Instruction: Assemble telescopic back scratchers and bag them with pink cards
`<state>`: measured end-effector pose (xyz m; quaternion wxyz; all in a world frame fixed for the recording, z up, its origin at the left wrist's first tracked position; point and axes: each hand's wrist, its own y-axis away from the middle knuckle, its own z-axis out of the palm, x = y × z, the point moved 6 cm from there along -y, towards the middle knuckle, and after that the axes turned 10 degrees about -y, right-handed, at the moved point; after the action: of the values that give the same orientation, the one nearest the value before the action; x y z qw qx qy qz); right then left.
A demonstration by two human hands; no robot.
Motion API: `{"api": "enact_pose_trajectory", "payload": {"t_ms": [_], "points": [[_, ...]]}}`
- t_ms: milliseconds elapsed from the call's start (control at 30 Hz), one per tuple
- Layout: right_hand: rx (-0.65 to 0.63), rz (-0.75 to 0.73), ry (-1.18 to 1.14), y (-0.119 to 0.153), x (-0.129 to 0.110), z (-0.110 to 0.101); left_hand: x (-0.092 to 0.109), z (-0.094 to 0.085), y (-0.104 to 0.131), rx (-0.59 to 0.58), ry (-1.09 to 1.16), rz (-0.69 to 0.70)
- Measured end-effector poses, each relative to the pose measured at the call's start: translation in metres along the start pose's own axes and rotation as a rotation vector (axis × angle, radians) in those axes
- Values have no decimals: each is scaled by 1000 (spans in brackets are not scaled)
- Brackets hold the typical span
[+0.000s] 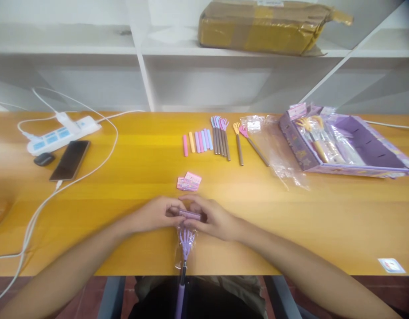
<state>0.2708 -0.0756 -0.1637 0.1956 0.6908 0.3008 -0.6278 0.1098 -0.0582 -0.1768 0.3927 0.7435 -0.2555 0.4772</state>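
A purple back scratcher (pixel 185 244) in a clear plastic sleeve (pixel 191 239) hangs over the table's near edge, its claw up and its purple handle toward my lap. Folded at the sleeve's top is a small printed card (pixel 190 215). My left hand (pixel 162 213) pinches this card at its left end. On the opposite end, my right hand (pixel 213 217) has its thumb and fingers closed around the card. Just beyond my hands lie a few loose pink cards (pixel 190 182). The fingertips partly hide the card's edges.
Several coloured handle tubes (pixel 198 141) and claw rods (pixel 220 138) lie farther back. Empty plastic sleeves (pixel 277 146) sit beside a purple display box (pixel 344 168) with packed scratchers. At left are a phone (pixel 70 160), power strip (pixel 64 134) and cables. A taped parcel (pixel 257 26) rests on the shelf.
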Motion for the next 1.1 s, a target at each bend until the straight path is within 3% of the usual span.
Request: {"api": "enact_pose_trajectory", "payload": {"t_ms": [233,600,867,1100], "points": [[-103,95,-62,1,-1,-4,-3,-3,0,47,15,-33],[-93,22,-73,-1,-9,-9,6,-5,3,29,134,-5],[-66,46,-68,-3,-4,-10,1,-5,2,68,8,-73],[-59,93,-37,-3,-4,-7,1,-4,1,77,-67,-5]]}}
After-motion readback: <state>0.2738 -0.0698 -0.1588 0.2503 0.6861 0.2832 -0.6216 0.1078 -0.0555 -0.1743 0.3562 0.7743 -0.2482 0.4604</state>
